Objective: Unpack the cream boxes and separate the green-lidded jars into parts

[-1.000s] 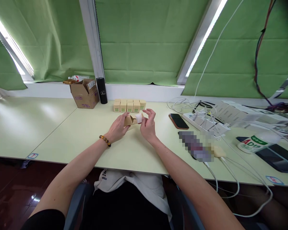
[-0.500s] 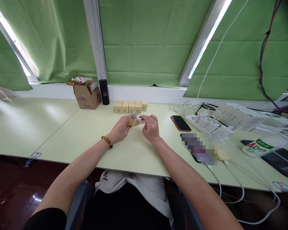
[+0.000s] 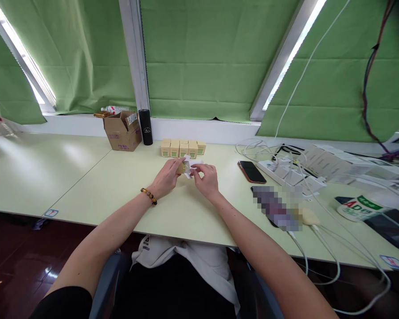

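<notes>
My left hand (image 3: 166, 177) is closed round a small tan carton (image 3: 180, 167) held just above the pale green table (image 3: 96, 181). My right hand (image 3: 205, 179) pinches a white folded paper (image 3: 188, 169) sticking out at the carton's open end. Both hands meet at the table's middle. Just behind them stands a row of several matching tan boxes with green labels (image 3: 182, 148).
An open cardboard box (image 3: 121, 130) and a black cylinder flask (image 3: 146, 127) stand at the back by the window sill. A phone (image 3: 252, 171) lies to the right, then a power strip (image 3: 289, 175), tangled white cables (image 3: 322, 230) and white boxes (image 3: 339, 164).
The white paper has gone from a small roll at the carton's mouth to an unfolded piece between my fingers. Both hands have dropped slightly closer to the table.
</notes>
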Available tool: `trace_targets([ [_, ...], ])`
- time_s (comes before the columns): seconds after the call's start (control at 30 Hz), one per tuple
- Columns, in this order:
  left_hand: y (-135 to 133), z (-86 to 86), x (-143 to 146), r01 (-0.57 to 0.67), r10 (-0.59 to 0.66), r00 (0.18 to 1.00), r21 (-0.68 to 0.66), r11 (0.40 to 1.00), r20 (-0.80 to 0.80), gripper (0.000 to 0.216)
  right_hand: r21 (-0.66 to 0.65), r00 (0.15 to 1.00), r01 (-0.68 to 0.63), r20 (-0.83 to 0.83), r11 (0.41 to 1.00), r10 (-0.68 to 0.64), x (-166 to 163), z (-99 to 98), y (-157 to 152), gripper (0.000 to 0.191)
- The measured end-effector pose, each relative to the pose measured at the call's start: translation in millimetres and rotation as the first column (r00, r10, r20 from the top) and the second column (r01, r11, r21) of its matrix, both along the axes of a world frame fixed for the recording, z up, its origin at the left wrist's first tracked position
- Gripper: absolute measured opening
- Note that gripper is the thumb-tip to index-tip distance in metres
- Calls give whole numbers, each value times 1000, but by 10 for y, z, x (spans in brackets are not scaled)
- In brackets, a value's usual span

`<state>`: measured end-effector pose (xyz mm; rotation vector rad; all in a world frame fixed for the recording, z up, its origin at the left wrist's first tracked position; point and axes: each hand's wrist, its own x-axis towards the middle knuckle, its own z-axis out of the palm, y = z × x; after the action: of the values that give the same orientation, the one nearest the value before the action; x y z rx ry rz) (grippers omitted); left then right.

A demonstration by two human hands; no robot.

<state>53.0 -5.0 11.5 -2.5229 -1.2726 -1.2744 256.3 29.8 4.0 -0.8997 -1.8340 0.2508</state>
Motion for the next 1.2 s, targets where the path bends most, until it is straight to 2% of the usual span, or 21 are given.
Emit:
trace_targets([
  [0.13,-31,15,29,6,-3,998,41,999,-69,69,-128,999,2,-49,992,-8,-58,-31,-13,18],
  [0.3,-75,27,89,-22,31,987,55,998,-159,64,-234,983,-67,-180,970,25,-109,-43,-34,21],
  [0.5,-52,15,83,-49,61,982,72,996,-178,63,-299,950,-94,-311,950,-4,-128,-54,8,34],
  [0.67,-27,19,51,-73,89,982,100,992,-164,66,-350,875,-238,-482,906,44,-131,-66,36,41],
  [0.87,-11,21,35,-106,125,979,118,987,-164,69,-378,830,-233,-557,896,-19,-108,-58,97,39],
  [1.03,10,15,15,-123,131,988,90,988,-87,69,-395,786,-266,-617,879,-40,-40,-33,181,32],
  [1.13,43,-1,-32,-151,151,988,81,985,7,71,-392,782,-212,-618,895,-85,31,-22,236,29],
  [1.2,79,-17,-70,-175,171,982,49,983,82,71,-383,817,-134,-565,914,-117,92,-21,268,27],
])
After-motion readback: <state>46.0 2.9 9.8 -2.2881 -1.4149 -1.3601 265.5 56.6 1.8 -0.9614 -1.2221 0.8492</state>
